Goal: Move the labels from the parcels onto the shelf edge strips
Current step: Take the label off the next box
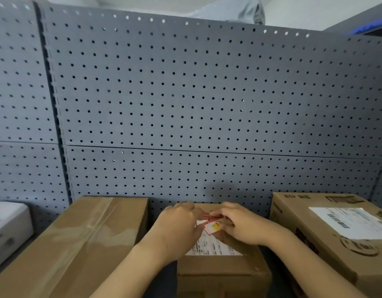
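A small brown parcel (pixel 223 274) stands in the middle of the shelf with a white shipping label (pixel 211 246) on its top. On that label lies a small red, white and yellow sticker (pixel 212 227). My left hand (pixel 178 226) and my right hand (pixel 243 224) both rest on the parcel's top, and their fingertips meet at the sticker and pinch its edges. The fingers cover the far part of the sticker and the label. No shelf edge strip is in view.
A long taped brown box (pixel 82 244) lies to the left, and a larger box (pixel 336 237) with its own white label (pixel 349 222) to the right. Grey pegboard (pixel 196 100) forms the back wall. A white object (pixel 7 224) sits at far left.
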{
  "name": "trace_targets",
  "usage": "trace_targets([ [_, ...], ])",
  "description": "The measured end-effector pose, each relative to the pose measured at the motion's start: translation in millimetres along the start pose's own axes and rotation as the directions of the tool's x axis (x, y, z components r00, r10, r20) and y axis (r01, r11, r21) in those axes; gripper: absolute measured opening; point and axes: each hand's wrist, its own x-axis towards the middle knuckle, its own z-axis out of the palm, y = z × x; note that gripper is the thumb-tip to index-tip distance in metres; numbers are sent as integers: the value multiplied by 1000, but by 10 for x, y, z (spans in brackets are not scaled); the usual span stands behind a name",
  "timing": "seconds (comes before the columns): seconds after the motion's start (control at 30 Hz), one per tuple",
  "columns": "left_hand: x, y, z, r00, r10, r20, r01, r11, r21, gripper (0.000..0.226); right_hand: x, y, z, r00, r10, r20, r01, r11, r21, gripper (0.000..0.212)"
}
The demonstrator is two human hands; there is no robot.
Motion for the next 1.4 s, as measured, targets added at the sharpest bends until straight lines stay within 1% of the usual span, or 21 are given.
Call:
trace_targets([
  [0.1, -40, 7, 22, 999, 3, 35, -2, 999, -33, 30, 59, 3, -67, 996, 1, 90, 1, 1000, -26, 32],
  [0.27, -27, -28, 34, 993, -18, 120, 27, 997, -67, 29, 153, -13, -214, 969, 68, 239, -54, 997, -63, 30],
  [0.37, -32, -58, 51, 992, -39, 122, 51, 994, -96, 29, 226, 9, -253, 950, 104, 295, -85, 993, -78, 28],
  [0.5, -65, -71, 61, 988, -42, 151, 64, 988, -142, 28, 260, 54, -254, 936, 113, 334, -89, 992, -88, 15],
  [0.6, -61, -77, 65, 988, -41, 149, 64, 986, -154, 27, 237, 48, -261, 944, 97, 314, -85, 995, -54, 25],
  [0.7, -67, -68, 66, 988, -41, 148, 66, 983, -170, 26, 237, 24, -276, 935, 107, 337, -128, 991, 41, 37],
  [0.77, -77, -68, 64, 989, -33, 147, 59, 983, -172, 24, 250, 8, -287, 923, 129, 363, -167, 983, 74, 39],
  [0.83, -87, -75, 58, 990, -34, 138, 58, 983, -176, 24, 239, -16, -305, 921, 146, 362, -184, 980, 72, 35],
  [0.93, -94, -96, 57, 995, -33, 93, 49, 982, -180, 25, 179, -53, -292, 950, 147, 276, -170, 984, 61, 27],
  [1.03, -115, -90, 66, 998, 7, 69, 7, 980, -197, 23, 30, -110, -174, 987, 138, 86, -142, 988, 54, 17],
  [1.1, -137, -74, 77, 997, 43, 56, -31, 982, -186, 21, -114, -158, -74, 992, 114, -43, -112, 992, 60, 16],
  [1.2, -142, -35, 67, 995, 93, 20, -87, 978, -187, 21, -343, -216, 0, 973, 111, -205, -96, 992, 83, 18],
  [1.3, -164, 36, 20, 991, 126, -33, -130, 971, -200, 22, -577, -285, 6, 939, 97, -330, -77, 994, 73, 17],
  [1.4, -310, 131, -23, 984, 157, -87, -174, 956, -237, 18, -873, -418, -23, 927, 47, -371, -31, 998, 50, 17],
])
